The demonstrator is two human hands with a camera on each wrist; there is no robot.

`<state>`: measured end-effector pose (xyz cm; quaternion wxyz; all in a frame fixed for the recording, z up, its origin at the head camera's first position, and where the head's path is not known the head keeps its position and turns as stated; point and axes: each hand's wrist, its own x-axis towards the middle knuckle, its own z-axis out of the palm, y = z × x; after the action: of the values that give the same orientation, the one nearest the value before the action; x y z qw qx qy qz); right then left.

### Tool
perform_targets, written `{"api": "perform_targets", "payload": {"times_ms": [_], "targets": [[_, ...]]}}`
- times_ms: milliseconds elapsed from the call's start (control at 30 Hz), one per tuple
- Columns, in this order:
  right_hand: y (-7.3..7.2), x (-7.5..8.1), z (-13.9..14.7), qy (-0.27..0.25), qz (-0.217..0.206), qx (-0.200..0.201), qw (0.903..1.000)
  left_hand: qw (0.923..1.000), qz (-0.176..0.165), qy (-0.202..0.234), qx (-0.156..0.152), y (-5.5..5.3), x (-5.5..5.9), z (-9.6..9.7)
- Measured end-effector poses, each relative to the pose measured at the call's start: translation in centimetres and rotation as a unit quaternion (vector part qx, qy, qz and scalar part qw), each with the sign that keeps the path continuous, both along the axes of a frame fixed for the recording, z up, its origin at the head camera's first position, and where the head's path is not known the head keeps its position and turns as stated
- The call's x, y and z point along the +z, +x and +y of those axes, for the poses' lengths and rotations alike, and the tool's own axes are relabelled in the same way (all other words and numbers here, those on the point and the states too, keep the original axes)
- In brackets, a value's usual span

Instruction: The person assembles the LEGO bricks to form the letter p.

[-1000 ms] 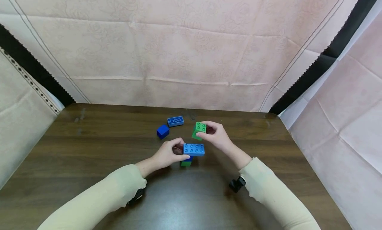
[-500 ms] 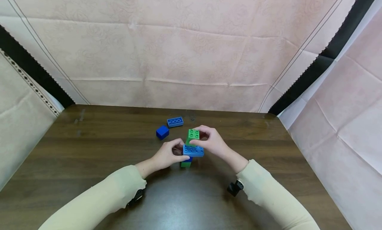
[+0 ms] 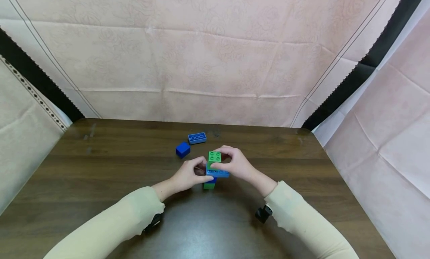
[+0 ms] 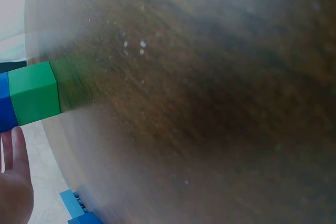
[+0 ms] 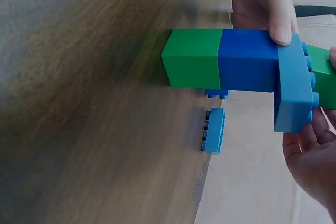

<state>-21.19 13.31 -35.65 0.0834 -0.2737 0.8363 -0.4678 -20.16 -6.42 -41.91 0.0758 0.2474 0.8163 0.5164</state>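
Observation:
A stack of toy building bricks stands on the table in the head view. At its base is a green brick (image 3: 209, 186), then a dark blue brick (image 5: 248, 59), then a longer light blue brick (image 3: 224, 174) that overhangs to the right. My left hand (image 3: 183, 175) holds the stack from the left, its thumb where the dark blue and light blue bricks meet. Between thumb and fingers, my right hand (image 3: 237, 164) pinches another green brick (image 3: 214, 156), studs up, right at the studs of the light blue brick's left part. The left wrist view shows the lower stack and some fingers (image 4: 20, 153).
Behind the stack to the left lie a loose dark blue brick (image 3: 183, 149) and a loose light blue brick (image 3: 197, 138). The brown wooden table (image 3: 117, 150) ends at a pale cloth backdrop (image 3: 201, 65).
My right hand has carried the upper green brick left, toward me and down onto the light blue brick. My left hand has stayed at the stack.

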Motion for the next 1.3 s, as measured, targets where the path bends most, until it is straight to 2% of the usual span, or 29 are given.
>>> {"api": "perform_targets", "payload": {"times_ms": [67, 233, 700, 1067, 1300], "targets": [[-0.5, -0.8, 0.1, -0.002, -0.001, 0.003, 1.0, 1.0, 0.001, -0.001, -0.002, 0.0, 0.0, 0.0], [-0.6, -1.2, 0.5, -0.008, 0.006, 0.017, 0.9998, 1.0, -0.001, -0.001, -0.005, -0.2, 0.1, 0.0], [-0.5, -1.3, 0.6, 0.014, 0.049, 0.032, 0.9982, 1.0, -0.002, 0.002, -0.009, -0.2, 0.0, -0.1], [-0.2, -1.7, 0.7, 0.003, 0.091, 0.052, 0.9945, 0.9999, -0.004, 0.002, -0.011, -0.3, 0.0, -0.1], [-0.2, -1.4, 0.9, 0.019, 0.082, 0.066, 0.9943, 0.9999, -0.009, 0.008, -0.011, -0.2, -0.1, 0.0]]}}
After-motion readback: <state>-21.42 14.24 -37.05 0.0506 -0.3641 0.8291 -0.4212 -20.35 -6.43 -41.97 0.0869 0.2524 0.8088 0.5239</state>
